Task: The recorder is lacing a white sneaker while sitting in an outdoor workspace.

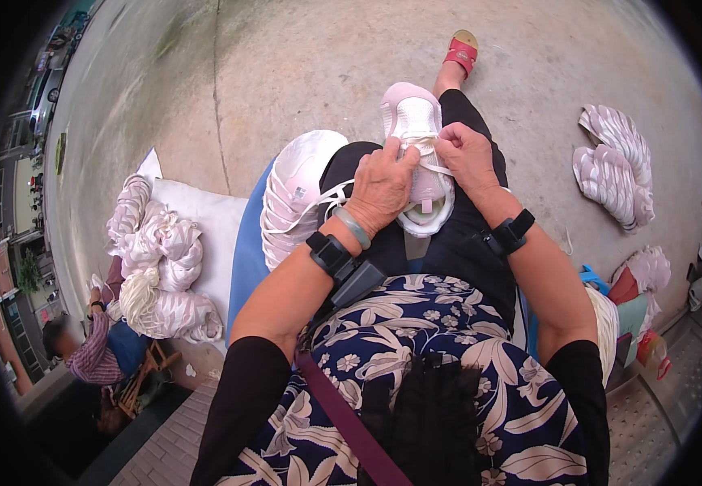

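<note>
A white and pale pink sneaker upper [410,108] lies across my dark-trousered lap, toe pointing away from me. My left hand [382,185], with a pale bangle and black band at the wrist, grips the upper's left side, fingers bent around a white shoelace [421,142]. On the opposite side, my right hand [469,160] pinches the lace between thumb and forefinger near the eyelets. The lace tips are hidden by my fingers. Beside my left forearm stands a nested stack of similar uppers [293,198], with a loose lace trailing from it toward my left wrist.
Bundled shoe uppers [159,259] are heaped on a white sheet [209,212] at left. Further stacks [616,166] lie on the concrete floor [302,61] at right. White laces [604,324] hang near my right elbow. Another person [96,348] sits at far left.
</note>
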The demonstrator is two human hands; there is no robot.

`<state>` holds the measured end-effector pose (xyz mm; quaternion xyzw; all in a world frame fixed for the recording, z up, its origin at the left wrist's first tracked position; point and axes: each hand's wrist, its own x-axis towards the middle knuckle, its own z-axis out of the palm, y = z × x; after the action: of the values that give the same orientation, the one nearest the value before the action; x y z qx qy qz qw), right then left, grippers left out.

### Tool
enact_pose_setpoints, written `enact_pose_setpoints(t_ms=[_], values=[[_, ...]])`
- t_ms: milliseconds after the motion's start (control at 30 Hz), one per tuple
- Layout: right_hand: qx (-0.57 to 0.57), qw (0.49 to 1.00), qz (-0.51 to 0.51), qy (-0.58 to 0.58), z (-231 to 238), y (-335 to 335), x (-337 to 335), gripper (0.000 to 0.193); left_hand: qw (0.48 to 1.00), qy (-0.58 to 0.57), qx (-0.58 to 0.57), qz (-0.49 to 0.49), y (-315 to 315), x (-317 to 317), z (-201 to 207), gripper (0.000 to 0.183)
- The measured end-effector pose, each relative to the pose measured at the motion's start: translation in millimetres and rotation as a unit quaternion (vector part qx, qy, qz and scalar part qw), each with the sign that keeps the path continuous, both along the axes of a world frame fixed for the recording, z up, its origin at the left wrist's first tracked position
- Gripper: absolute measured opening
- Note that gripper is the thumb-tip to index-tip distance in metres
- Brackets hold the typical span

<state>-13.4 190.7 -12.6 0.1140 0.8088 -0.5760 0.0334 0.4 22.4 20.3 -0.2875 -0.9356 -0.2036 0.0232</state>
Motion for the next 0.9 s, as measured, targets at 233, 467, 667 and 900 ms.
enact_pose_setpoints(t_ms=[233,467,667,900], values=[[-0.068,0.997,0.021,0.037,0,3,-1,0.015,1.000,0.028,-0.005,-0.007,0,0,-4,0.027],[-0.139,0.974,0.105,-0.142,8,21,-12,0.026,1.000,0.018,-0.009,-0.001,1,1,6,0.029],[-0.051,0.987,0.100,-0.112,-7,16,-12,0.030,0.990,-0.043,0.098,0.091,-5,2,8,0.017],[-0.017,0.990,0.135,-0.046,-8,14,-10,0.024,0.998,0.009,0.055,0.031,-32,2,23,0.005]])
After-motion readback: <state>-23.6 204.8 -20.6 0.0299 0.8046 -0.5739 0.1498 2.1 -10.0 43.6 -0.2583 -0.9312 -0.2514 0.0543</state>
